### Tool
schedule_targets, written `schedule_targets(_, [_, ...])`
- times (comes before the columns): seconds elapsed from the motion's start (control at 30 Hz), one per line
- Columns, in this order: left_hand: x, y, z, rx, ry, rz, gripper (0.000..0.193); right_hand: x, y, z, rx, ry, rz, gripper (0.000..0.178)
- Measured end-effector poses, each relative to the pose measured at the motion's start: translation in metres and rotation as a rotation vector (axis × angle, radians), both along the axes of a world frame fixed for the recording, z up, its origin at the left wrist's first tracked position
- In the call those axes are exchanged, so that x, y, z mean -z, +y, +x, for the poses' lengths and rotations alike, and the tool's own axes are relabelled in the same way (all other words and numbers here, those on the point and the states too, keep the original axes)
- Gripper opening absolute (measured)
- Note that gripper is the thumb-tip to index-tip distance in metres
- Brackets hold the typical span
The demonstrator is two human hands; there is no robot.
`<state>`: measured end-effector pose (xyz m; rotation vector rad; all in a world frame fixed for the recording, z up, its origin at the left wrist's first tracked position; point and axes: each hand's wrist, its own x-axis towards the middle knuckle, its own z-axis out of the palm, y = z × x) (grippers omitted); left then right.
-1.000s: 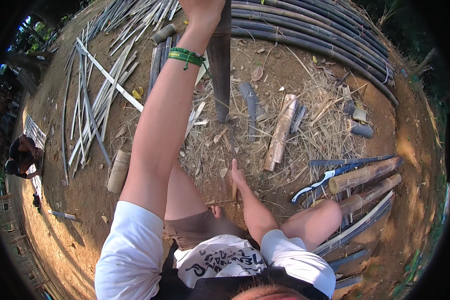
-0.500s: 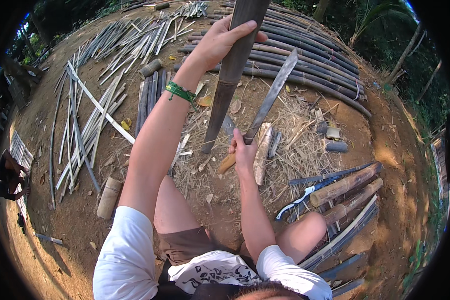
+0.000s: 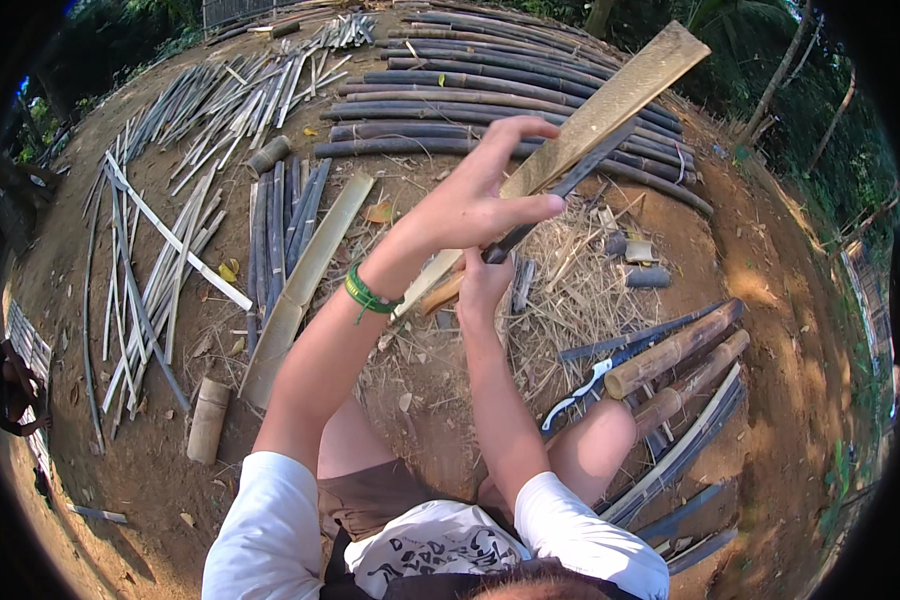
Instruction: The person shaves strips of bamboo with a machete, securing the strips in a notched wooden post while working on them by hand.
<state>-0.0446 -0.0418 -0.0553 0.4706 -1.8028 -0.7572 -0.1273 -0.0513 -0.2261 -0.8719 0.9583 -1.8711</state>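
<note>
My left hand point(image 3: 468, 205) is open, thumb and fingers spread on either side of a split bamboo half point(image 3: 625, 105) whose pale inner face shows. That piece slants up to the right; whether my palm touches it I cannot tell. In my right hand point(image 3: 485, 288) is a machete, held by its wooden handle point(image 3: 440, 294). Its dark blade point(image 3: 598, 158) lies along the lower edge of the bamboo half. A second split bamboo half point(image 3: 310, 270) slants across the ground left of my left forearm, pale hollow side up.
Dark bamboo poles point(image 3: 420, 108) lie in rows at the far side. Pale strips point(image 3: 155, 280) are heaped at left. Shavings point(image 3: 570, 270) cover the ground ahead. A white-and-blue handled saw point(image 3: 576, 396) and cut bamboo lengths point(image 3: 675, 350) lie by my right knee. A person point(image 3: 12, 388) crouches far left.
The dark bamboo piece upright in my left hand is now in two halves, one leaning right, one on the ground at left. My left hand has opened and come lower.
</note>
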Motion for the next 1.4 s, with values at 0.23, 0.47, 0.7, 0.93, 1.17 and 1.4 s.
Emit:
schedule_targets(0.23, [0.233, 0.038, 0.045, -0.670, 0.392, 0.440, 0.043, -0.033, -0.001, -0.075, 0.161, -0.235, -0.075, 0.018])
schedule_targets(0.47, [0.319, 0.091, -0.003, -1.172, -0.321, 0.295, 0.130, -0.085, 0.024, -0.158, 0.204, -0.278, -0.122, 0.025])
schedule_targets(0.7, [0.313, 0.009, -0.007, -0.876, -0.220, 0.088, 0.099, -0.124, 0.029, -0.185, 0.071, -0.271, -0.072, 0.036])
schedule_targets(0.93, [0.279, 0.022, -0.027, -0.555, -0.432, 0.269, 0.052, -0.052, 0.010, -0.319, 0.104, 0.404, 0.415, 0.061])
schedule_targets(1.17, [0.353, 0.046, -0.062, -0.342, -0.490, 0.396, 0.042, 0.195, 0.075, -0.363, 0.095, 1.003, 0.866, 0.043])
schedule_targets(1.4, [0.361, 0.068, -0.078, -0.241, -0.228, 0.705, 0.029, 0.292, 0.155, -0.300, 0.008, 0.965, 1.077, 0.057])
